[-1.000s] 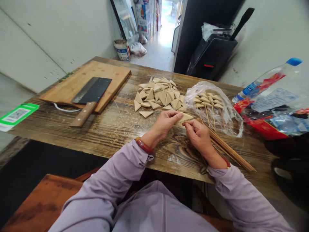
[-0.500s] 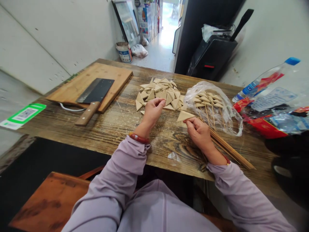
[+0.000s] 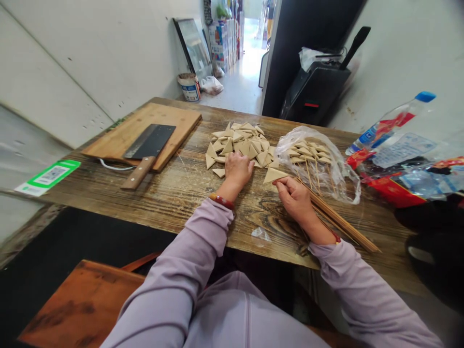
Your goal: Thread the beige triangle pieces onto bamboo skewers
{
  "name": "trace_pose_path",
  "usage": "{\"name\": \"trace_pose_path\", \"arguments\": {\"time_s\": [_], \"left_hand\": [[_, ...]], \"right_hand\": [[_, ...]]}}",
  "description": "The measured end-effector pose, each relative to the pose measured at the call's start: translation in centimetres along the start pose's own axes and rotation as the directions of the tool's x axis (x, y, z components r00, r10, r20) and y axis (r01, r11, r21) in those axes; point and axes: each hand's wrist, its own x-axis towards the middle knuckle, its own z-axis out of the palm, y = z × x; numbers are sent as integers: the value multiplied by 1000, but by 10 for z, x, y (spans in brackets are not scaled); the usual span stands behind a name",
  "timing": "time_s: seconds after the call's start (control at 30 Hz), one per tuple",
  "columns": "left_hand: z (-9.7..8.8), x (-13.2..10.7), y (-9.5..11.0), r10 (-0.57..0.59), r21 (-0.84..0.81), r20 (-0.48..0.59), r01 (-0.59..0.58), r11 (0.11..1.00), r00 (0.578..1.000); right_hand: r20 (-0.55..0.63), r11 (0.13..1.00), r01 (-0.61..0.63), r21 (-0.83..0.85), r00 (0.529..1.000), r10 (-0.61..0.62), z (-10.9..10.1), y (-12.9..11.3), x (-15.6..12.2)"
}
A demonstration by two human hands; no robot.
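Note:
My left hand [image 3: 238, 170] is at the near edge of a pile of beige triangular pieces [image 3: 239, 137], which look like dried tofu. Its fingers point down onto the pieces, thumb apart; the fingertips are partly hidden, and no piece shows in its grasp. Closed at the fingertips, my right hand [image 3: 295, 197] holds a single beige triangle [image 3: 274, 175] above the table; whether a stick runs into it is hidden by the fingers. Beneath and beside the right hand lies a bundle of bamboo skewers [image 3: 342, 222]. More triangles on sticks [image 3: 308, 151] rest in a clear plastic bag [image 3: 342, 179].
On the left, a cleaver [image 3: 150, 142] lies on a wooden cutting board [image 3: 181, 113], its handle over the board's near edge. A plastic bottle [image 3: 391, 123] and red packaging [image 3: 393, 190] stand at the right. A plastic scrap [image 3: 261, 235] lies near the table's front edge.
My left hand has moved slightly right and turned palm down onto the pile, its earlier pinch opened. The right hand still holds its triangle in nearly the same spot. The view has shifted slightly.

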Motion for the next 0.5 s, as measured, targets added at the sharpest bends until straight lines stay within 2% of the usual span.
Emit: {"name": "trace_pose_path", "arguments": {"time_s": [0.17, 0.37, 0.5], "left_hand": [[4, 2, 3, -71, -43, 24, 72, 996, 997], [5, 1, 3, -51, -120, 45, 57, 991, 998], [4, -2, 6, -66, -94, 21, 67, 993, 998]], "right_hand": [[8, 1000, 5, -9, 1000, -5, 0, 1, 0], [11, 1000, -6, -1, 1000, 6, 0, 2, -1], [17, 1000, -2, -10, 1000, 3, 0, 2, 0]]}}
